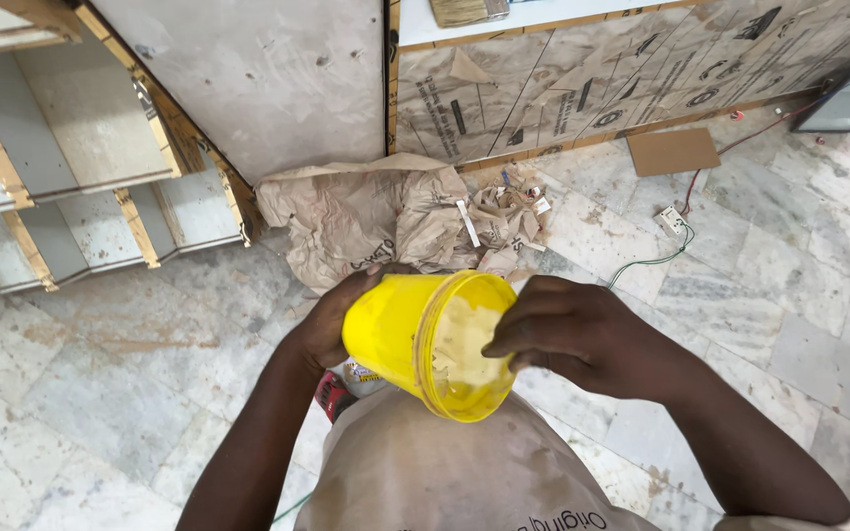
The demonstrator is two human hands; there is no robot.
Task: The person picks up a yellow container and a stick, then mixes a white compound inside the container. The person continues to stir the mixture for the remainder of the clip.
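Round yellow plastic tub [415, 339], paste-smeared inside

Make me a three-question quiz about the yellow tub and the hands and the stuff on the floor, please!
1. Where is the crumpled brown paper?
A. On the floor by the wooden panel
B. Inside the tub
C. On a shelf

2. What colour is the tub?
A. Blue
B. Yellow
C. Black

3. How is the tub held?
A. Upright on the floor
B. Upside down
C. Tipped sideways, mouth toward the camera

Answers:
1 A, the crumpled brown paper lies on the marble floor below the wooden panel.
2 B, the tub is bright yellow.
3 C, the left hand grips the tub's side while the right hand has fingers at its open mouth, pale paste showing inside.
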